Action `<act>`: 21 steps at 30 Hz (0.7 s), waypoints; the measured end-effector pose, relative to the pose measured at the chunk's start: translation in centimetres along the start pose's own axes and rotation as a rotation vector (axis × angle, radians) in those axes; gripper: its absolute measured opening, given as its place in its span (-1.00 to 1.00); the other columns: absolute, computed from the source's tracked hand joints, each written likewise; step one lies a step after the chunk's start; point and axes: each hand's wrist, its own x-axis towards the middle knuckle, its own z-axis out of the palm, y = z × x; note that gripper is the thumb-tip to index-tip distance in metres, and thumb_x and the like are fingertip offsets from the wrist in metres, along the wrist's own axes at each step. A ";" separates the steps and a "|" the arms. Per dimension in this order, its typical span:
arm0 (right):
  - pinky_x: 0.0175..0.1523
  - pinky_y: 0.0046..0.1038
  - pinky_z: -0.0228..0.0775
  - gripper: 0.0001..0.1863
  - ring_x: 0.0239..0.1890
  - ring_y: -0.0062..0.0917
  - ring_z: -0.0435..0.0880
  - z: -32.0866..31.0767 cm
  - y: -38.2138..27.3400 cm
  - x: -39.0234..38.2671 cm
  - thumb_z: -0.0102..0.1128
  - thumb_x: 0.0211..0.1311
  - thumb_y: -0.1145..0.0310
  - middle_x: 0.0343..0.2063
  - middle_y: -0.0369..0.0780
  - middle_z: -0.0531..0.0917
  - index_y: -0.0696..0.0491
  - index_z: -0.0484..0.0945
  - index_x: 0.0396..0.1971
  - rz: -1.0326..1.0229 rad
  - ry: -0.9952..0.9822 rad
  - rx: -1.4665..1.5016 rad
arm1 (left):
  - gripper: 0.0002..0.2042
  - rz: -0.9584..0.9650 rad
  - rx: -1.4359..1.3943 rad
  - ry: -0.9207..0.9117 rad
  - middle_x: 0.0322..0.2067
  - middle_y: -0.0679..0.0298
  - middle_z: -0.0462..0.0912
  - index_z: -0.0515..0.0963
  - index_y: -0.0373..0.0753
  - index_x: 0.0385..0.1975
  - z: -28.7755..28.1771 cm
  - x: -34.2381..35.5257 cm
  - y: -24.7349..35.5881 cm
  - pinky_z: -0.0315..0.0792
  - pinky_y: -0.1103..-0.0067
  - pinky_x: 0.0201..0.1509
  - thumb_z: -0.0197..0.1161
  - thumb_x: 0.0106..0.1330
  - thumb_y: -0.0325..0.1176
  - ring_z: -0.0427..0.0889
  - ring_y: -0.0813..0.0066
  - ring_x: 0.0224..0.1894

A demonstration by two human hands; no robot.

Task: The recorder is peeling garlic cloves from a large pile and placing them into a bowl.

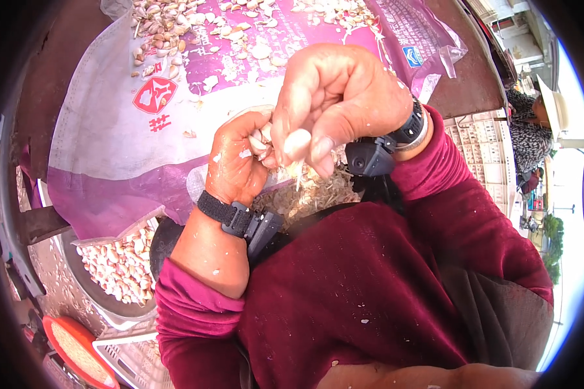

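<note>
My right hand (347, 91) is raised over my lap, thumb and finger pinched on a pale garlic clove (297, 144). Close against it on the left, my left hand (233, 155) is curled around several unpeeled garlic cloves (261, 141) with pinkish skins. Its fingertips are partly hidden behind the right hand. Bits of skin cling to both hands. Beneath them lies a heap of papery garlic skins (315, 198). A purple and white woven sack (110, 123) spreads over the table, with loose garlic cloves (165, 32) scattered on its far part.
Low on the left stands a round pan of garlic cloves (120, 269). Beyond it are an orange-red basin (78, 353) and a white plastic crate (133, 363). The brown table edge (467, 84) runs along the right. A person in a patterned top (531, 139) sits farther off there.
</note>
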 end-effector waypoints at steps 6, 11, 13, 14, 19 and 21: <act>-0.67 -0.48 0.36 -0.86 -0.68 -0.32 0.54 6.5 -3.7 0.2 0.09 0.20 0.58 -0.42 0.21 0.57 0.39 0.53 -0.39 -0.401 -0.577 0.081 | -0.77 -0.048 0.016 0.112 -0.50 0.17 0.54 0.49 -0.43 -0.29 0.3 -0.7 0.1 0.26 0.68 -0.63 0.06 0.24 -0.36 0.49 0.51 -0.55; -0.67 -0.49 0.37 -0.85 -0.67 -0.32 0.54 6.1 -4.4 -0.3 0.09 0.21 0.57 -0.42 0.20 0.58 0.39 0.53 -0.40 -0.390 -0.537 0.068 | -0.77 0.049 0.078 0.064 -0.50 0.17 0.55 0.49 -0.43 -0.29 0.7 -0.4 -0.1 0.26 0.68 -0.64 0.05 0.22 -0.36 0.49 0.51 -0.55; -0.66 -0.49 0.37 -0.85 -0.67 -0.33 0.54 5.7 -4.5 -0.3 0.10 0.21 0.56 -0.43 0.20 0.58 0.39 0.53 -0.40 -0.391 -0.526 0.064 | -0.77 -0.025 -0.017 -0.009 -0.49 0.16 0.55 0.49 -0.43 -0.29 1.0 -0.5 0.3 0.26 0.68 -0.64 0.04 0.21 -0.38 0.49 0.50 -0.55; -0.66 -0.49 0.37 -0.84 -0.67 -0.33 0.55 5.5 -4.5 -0.3 0.10 0.21 0.55 -0.43 0.20 0.58 0.39 0.53 -0.40 -0.395 -0.519 0.059 | -0.77 -0.029 -0.018 -0.014 -0.49 0.16 0.55 0.49 -0.43 -0.29 1.1 -0.5 0.3 0.26 0.68 -0.64 0.04 0.21 -0.38 0.49 0.50 -0.55; -0.66 -0.49 0.39 -0.83 -0.67 -0.33 0.55 4.2 -3.9 -0.3 0.10 0.22 0.53 -0.43 0.19 0.59 0.38 0.54 -0.40 -0.419 -0.493 0.063 | -0.77 -0.040 -0.005 -0.011 -0.47 0.14 0.56 0.49 -0.43 -0.29 1.5 -0.7 0.4 0.26 0.69 -0.64 0.02 0.23 -0.37 0.50 0.51 -0.54; -0.65 -0.49 0.39 -0.82 -0.67 -0.33 0.56 3.6 -3.6 -0.6 0.11 0.22 0.52 -0.43 0.18 0.59 0.38 0.54 -0.40 -0.429 -0.474 0.067 | -0.77 -0.079 -0.028 -0.003 -0.47 0.15 0.56 0.49 -0.42 -0.29 1.7 -0.8 0.4 0.25 0.69 -0.65 0.03 0.23 -0.37 0.50 0.51 -0.53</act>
